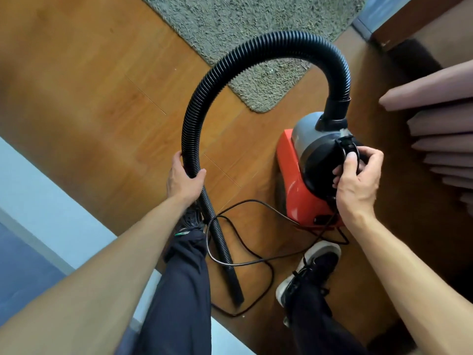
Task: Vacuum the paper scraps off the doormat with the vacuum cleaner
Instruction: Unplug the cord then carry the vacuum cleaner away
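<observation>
Set-up step, judged: left hand point(185, 179) grips black ribbed hose point(194, 108), right hand point(358, 180) clasps red-and-grey canister vacuum point(307, 139) — next, nozzle point(236, 295) onto grey shaggy doormat point(230, 21).

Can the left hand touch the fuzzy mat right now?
Probably not yet: the left hand holds the hose, and a stretch of wooden floor lies between it and the doormat.

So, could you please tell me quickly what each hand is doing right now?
Left hand: closed, grip around the black hose.
Right hand: closed, gripping the black top of the vacuum cleaner.
</observation>
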`<state>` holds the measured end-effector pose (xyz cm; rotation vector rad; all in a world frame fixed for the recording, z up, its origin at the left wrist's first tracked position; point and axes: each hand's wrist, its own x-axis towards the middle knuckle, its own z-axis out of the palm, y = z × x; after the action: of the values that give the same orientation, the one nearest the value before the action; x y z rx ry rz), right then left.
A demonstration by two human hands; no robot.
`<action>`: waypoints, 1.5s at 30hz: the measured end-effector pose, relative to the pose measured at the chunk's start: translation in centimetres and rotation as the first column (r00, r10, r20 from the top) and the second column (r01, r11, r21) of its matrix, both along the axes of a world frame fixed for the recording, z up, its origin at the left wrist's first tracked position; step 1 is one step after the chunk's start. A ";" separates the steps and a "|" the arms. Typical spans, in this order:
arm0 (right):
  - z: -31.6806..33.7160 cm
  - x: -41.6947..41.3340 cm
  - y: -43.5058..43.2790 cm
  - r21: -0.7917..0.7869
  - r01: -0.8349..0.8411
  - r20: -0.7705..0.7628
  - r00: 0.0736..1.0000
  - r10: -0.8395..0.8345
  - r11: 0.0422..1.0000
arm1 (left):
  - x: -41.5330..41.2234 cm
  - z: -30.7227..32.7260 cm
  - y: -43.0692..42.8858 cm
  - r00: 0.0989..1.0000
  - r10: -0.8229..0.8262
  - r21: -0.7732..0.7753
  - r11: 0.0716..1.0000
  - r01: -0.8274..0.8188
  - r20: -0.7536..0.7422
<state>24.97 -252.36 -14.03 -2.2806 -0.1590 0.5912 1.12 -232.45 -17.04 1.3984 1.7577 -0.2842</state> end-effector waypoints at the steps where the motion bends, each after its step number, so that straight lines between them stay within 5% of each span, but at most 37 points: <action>1: 0.0 0.0 0.0 0.007 -0.011 -0.001 1.000 0.011 1.000 | 0.1 -0.4 0.1 1.000 -0.011 0.005 1.000 0.011 0.014; 6: 0.7 -0.2 -0.3 -0.051 -0.115 0.034 0.993 0.116 0.992 | 0.2 -1.4 -0.1 0.998 0.039 0.061 0.997 -0.042 0.050; 25: 4.8 1.4 2.0 0.018 -0.068 0.153 0.986 0.064 0.998 | 4.3 7.0 -0.1 0.962 -0.034 0.269 0.962 -0.041 0.271; 35: 20.7 4.8 9.7 0.140 -0.091 0.260 0.964 0.052 0.986 | 8.9 23.3 6.8 0.954 -0.044 0.439 0.893 -0.095 0.296; 45: 44.5 5.6 20.6 0.283 -0.199 0.347 0.933 0.094 0.938 | 9.9 47.8 16.4 0.923 -0.083 0.564 0.811 -0.156 0.376</action>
<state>30.60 -231.74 30.47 -2.0471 -0.5553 0.2317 10.98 -216.01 30.78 1.6976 1.5892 0.5857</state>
